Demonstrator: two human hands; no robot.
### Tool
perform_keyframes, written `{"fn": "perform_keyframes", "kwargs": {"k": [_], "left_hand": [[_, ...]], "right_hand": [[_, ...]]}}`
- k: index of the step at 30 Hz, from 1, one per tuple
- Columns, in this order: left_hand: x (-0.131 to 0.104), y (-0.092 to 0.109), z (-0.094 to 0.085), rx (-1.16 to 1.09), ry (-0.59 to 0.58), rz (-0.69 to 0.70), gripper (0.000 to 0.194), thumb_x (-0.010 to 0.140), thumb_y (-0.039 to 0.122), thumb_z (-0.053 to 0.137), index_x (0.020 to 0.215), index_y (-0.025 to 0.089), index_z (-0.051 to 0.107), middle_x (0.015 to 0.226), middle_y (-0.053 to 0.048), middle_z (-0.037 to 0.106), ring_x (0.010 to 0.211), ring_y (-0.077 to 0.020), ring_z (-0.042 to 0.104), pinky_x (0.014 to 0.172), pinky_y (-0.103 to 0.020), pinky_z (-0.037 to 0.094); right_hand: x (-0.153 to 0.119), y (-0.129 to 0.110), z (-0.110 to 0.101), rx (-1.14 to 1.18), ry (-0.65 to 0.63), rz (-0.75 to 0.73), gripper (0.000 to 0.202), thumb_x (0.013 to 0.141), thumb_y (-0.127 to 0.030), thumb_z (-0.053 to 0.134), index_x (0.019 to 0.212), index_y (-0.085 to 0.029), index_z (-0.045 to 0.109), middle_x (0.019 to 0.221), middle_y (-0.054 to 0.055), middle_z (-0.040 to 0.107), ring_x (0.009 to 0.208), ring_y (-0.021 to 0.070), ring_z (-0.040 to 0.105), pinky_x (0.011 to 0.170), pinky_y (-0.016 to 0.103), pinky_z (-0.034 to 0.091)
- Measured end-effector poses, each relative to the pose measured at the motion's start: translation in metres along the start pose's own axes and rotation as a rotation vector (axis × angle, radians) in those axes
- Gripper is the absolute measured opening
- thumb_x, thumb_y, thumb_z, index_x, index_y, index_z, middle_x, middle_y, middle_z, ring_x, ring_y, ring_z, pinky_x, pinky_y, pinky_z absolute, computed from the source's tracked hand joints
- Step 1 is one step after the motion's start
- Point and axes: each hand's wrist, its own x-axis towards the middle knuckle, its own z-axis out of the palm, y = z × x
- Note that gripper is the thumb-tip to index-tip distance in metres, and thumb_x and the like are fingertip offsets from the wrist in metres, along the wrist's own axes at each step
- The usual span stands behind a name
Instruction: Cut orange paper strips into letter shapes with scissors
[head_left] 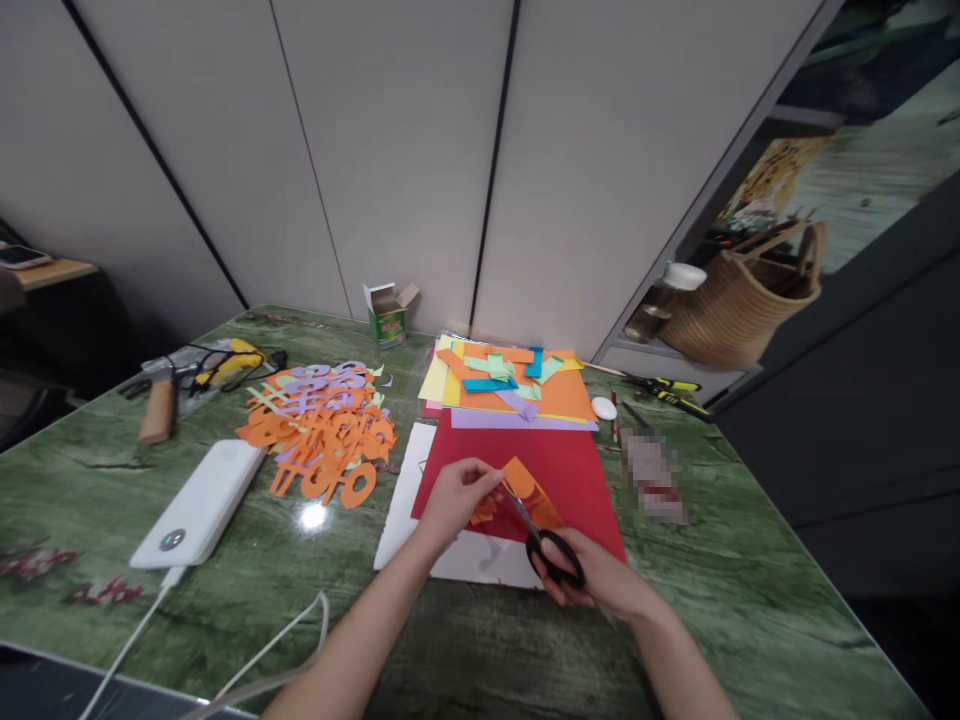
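Observation:
My right hand (581, 570) is closed round the black handles of a pair of scissors (555, 555), whose blades point up and left toward my left hand. With thumb and fingers pinched together, my left hand (461, 495) is at the blade tips, holding the edge of a small piece of orange paper (517, 475). How much of it is in the pinch is partly hidden by the fingers. More orange scraps show below the fingers. Under both hands lies a red paper sheet (540, 445), on top of a white sheet (401, 500).
Left of the sheets is a heap of orange and purple paper cutouts (330, 430). Behind are coloured sheets with strips (517, 380) and a small green box (388, 318). A cabled white power bank (199, 505), a wooden-handled tool (157, 410) and yellow-black pliers (667, 390) lie around.

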Motion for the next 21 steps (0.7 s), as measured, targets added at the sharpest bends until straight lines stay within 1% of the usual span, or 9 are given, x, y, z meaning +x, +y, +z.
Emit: {"fn": "perform_keyframes", "kwargs": {"k": [7, 16, 21], "left_hand": [[0.0017, -0.0032, 0.0003, 0.017, 0.008, 0.014, 0.023, 0.067, 0.037, 0.058, 0.068, 0.014, 0.057, 0.06, -0.001, 0.06, 0.056, -0.012, 0.058, 0.054, -0.021, 0.043], [0.0025, -0.0071, -0.0005, -0.031, 0.023, 0.015, 0.024, 0.067, 0.038, 0.059, 0.07, 0.014, 0.056, 0.062, -0.001, 0.061, 0.059, -0.0124, 0.058, 0.056, -0.022, 0.044], [0.003, -0.0073, 0.0, -0.026, 0.029, 0.02, 0.025, 0.066, 0.039, 0.059, 0.069, 0.014, 0.057, 0.061, -0.002, 0.061, 0.058, -0.0121, 0.058, 0.056, -0.022, 0.044]], "right_hand": [[-0.0015, -0.0011, 0.0005, 0.01, 0.009, -0.004, 0.045, 0.077, -0.056, 0.039, 0.066, -0.014, 0.048, 0.044, -0.004, 0.043, 0.039, 0.005, 0.03, 0.036, 0.016, 0.017], [0.0002, -0.0011, 0.0049, 0.085, 0.064, 0.027, 0.043, 0.077, -0.056, 0.041, 0.068, -0.013, 0.047, 0.045, -0.003, 0.044, 0.04, 0.0051, 0.032, 0.039, 0.017, 0.018], [0.0017, 0.0012, 0.0044, 0.094, 0.065, 0.029, 0.043, 0.076, -0.056, 0.043, 0.067, -0.014, 0.047, 0.044, -0.004, 0.043, 0.039, 0.0054, 0.032, 0.039, 0.017, 0.018]]}}
